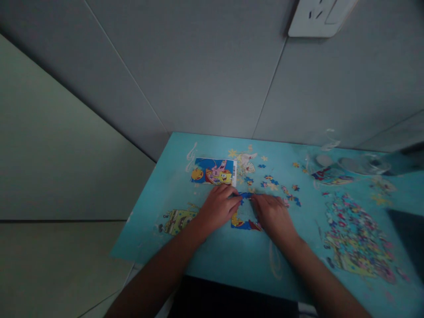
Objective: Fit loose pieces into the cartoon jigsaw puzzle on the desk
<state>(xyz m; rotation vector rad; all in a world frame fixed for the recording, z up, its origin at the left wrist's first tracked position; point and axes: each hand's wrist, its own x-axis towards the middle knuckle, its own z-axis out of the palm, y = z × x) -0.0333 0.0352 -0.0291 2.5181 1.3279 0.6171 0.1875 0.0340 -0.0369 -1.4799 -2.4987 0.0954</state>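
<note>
A partly joined jigsaw puzzle [245, 225], blue with yellow and red parts, lies flat on the table between my hands. My left hand [220, 204] is closed at its upper left corner, thumb and fingertips on a blue jigsaw piece [244, 194] of the top edge. My right hand [270, 213] covers the puzzle's right side, its fingers bent and together on the pieces at the upper right. What lies under its palm is hidden. Just beyond my left hand rests a picture card [215, 171] with cartoon figures on blue.
Loose jigsaw pieces [270, 180] are scattered beyond my right hand. A large heap of mixed pieces [361, 238] lies at the right. Clear plastic containers [351, 164] stand at the back right. The turquoise table [149, 194] meets a grey wall [212, 79] with a socket [319, 20].
</note>
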